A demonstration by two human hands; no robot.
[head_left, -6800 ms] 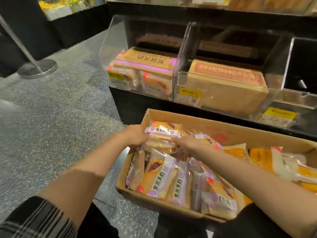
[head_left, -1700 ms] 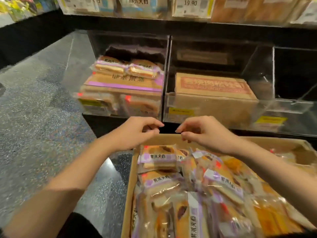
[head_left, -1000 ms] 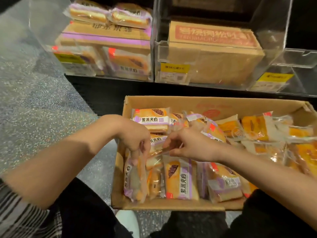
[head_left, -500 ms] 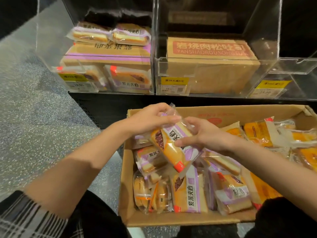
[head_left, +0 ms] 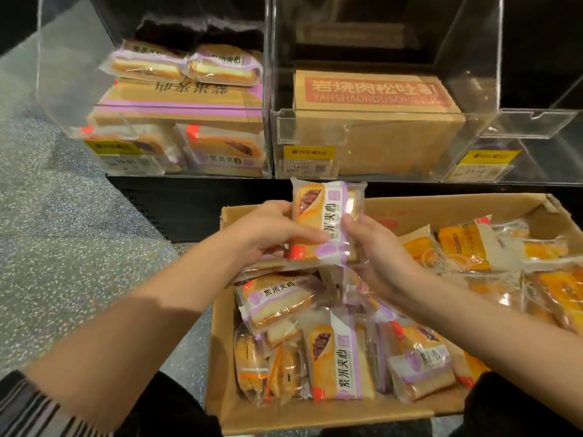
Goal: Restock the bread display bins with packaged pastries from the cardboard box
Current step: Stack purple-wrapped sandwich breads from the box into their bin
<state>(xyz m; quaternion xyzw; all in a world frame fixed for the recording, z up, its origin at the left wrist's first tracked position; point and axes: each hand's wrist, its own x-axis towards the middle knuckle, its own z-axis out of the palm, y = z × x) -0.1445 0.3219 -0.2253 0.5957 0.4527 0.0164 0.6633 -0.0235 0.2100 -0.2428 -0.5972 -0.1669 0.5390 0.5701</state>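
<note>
Both hands hold one purple-and-orange packaged pastry upright above the far left of the open cardboard box. My left hand grips its left edge, and my right hand grips its right edge. Several more purple-labelled packs fill the left half of the box, and orange packs lie on its right. The left clear bin holds two purple packs on top of a purple-striped carton, with more packs at its front.
The middle clear bin holds a brown carton with red lettering. The right bin has a yellow price tag. A black shelf base runs under the bins. Speckled grey floor lies to the left.
The held pack has risen and turned from tilted to upright, nearer the bins. Both hands rose with it. The view shifted slightly downward.
</note>
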